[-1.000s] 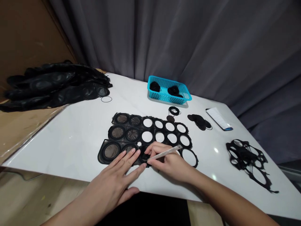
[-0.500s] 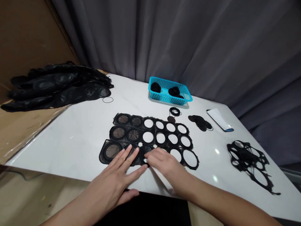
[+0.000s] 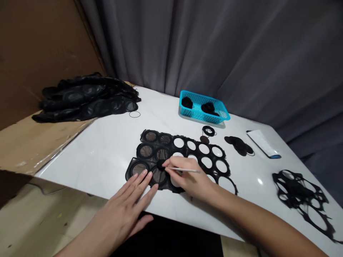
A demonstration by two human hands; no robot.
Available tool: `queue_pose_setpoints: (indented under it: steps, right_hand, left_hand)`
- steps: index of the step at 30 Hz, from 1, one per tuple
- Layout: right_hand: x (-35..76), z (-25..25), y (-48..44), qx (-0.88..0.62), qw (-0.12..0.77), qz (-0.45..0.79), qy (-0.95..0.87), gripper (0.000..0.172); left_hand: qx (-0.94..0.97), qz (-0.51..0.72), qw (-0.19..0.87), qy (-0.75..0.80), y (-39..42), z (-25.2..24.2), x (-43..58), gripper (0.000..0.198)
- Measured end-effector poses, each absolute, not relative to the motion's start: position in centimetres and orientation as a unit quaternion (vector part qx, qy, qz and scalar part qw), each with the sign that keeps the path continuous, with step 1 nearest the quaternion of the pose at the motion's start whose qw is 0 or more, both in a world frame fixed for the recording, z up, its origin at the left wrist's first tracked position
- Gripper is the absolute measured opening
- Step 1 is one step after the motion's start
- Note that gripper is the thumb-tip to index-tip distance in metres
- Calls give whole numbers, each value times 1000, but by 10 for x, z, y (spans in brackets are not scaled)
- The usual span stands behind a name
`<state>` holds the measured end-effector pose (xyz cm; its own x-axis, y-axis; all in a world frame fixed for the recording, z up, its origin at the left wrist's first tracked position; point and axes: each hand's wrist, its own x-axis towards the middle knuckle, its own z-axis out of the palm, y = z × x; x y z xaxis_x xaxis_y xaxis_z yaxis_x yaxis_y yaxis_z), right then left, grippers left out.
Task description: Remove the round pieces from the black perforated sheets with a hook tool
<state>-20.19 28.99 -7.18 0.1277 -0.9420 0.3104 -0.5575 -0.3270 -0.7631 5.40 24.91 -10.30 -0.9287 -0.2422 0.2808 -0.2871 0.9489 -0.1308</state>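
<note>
A black sheet [image 3: 154, 144] with rows of round cut-outs lies flat on the white table [image 3: 107, 153]. Dark, see-through material fills the circles on its left side, while several circles on the right show white tabletop. My left hand [image 3: 127, 201] rests flat with fingers spread on the sheet's front left corner. Pinched in my right hand [image 3: 194, 178] is a thin, pale stick-like tool [image 3: 189, 170]; its exact kind is unclear. A small black piece [image 3: 160, 164] sits at my right fingertips, over the sheet. Part of the front row is hidden beneath this hand.
Behind the sheet stands a blue basket [image 3: 198, 115] with black bundles. A black ring coil [image 3: 208, 131], dark discs [image 3: 239, 144] and a white paper [image 3: 264, 143] lie to the right. Black cut-out scraps [image 3: 297, 191] are far right; black material [image 3: 88, 96] is piled left.
My right hand has lifted slightly from the front row and moved back, and the stick-like tool now shows. My left hand stays flat on the sheet. The whole view has shifted.
</note>
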Motion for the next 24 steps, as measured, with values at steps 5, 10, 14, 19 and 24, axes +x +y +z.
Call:
queue_pose_setpoints:
  steps: [5,10,14,19,24]
  right_hand:
    - [-186,-77,295,-669,351,-399,519,22]
    - [-187,-75,293,-650,387,-390,525,24]
    - [-185,-75,294,-653,391,-392,518,24]
    - [-185,-75,294,-654,391,-389,518,24]
    - [-186,-73,294,-667,376,-379,520,26]
  left_hand:
    - [137,72,125,-980,251,-103,62,58]
    - [141,59,128,-980,252,-103,60,57]
    - [143,52,135,-979,253,-104,59,54]
    - [139,58,140,-979,253,-104,59,52]
    - [137,58,142,-979,253,-103,57,50]
